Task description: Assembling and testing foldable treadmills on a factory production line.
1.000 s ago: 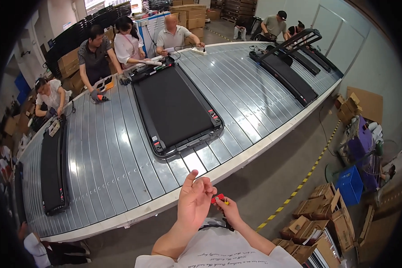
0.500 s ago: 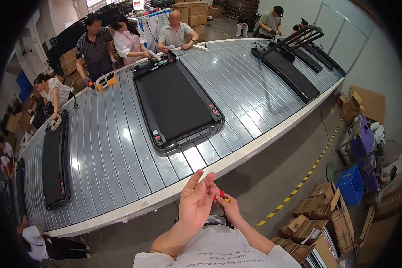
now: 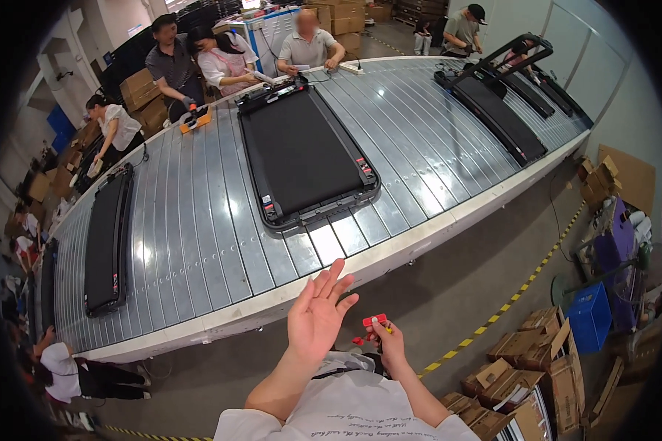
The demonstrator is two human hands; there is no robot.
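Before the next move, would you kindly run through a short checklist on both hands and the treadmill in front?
1. Left hand free: ok, open, fingers spread, holding nothing.
2. Right hand has a grip on the small red object: ok, pinched at the fingertips.
3. What the red object is: cannot tell, too small.
4. Black treadmill lies flat on the slatted conveyor: ok.
5. Hands apart from the treadmill: ok, both short of the conveyor edge.
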